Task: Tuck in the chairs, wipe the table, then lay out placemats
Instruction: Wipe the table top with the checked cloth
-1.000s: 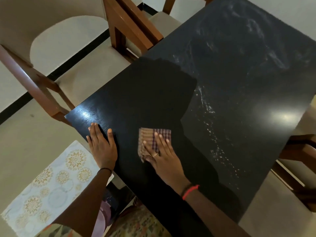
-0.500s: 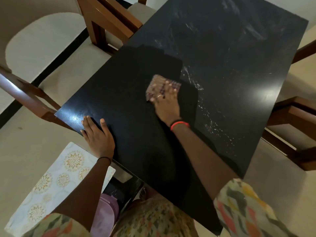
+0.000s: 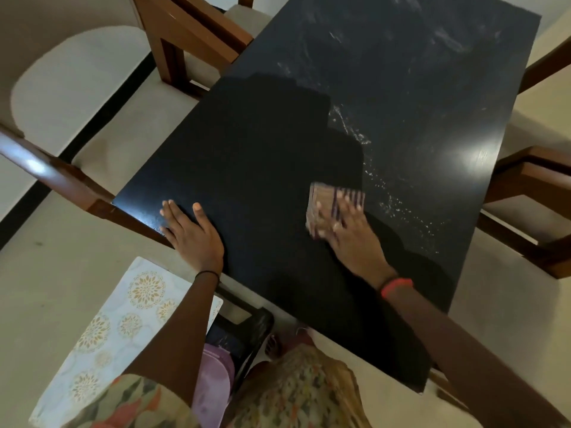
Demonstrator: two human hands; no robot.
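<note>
Head view: my right hand (image 3: 352,236) presses straight fingers on the cloth (image 3: 319,208) beneath them; soft, light, I'd press its middle; left hand (image 3: 193,234) lies spread on the table (image 3: 272,143)

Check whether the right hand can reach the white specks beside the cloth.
Probably yes: the right hand presses the cloth flat on the table, and the white specks lie just to its right with only bare tabletop between.

A pale beige floor (image 3: 55,267) surrounds the black table (image 3: 247,149), with a wooden chair (image 3: 61,177) at nine o'clock, a second chair (image 3: 185,35) at eleven, a third chair (image 3: 537,177) at three, a dark strip (image 3: 102,118) at ten, and a bright glare (image 3: 472,156) at two.
</note>
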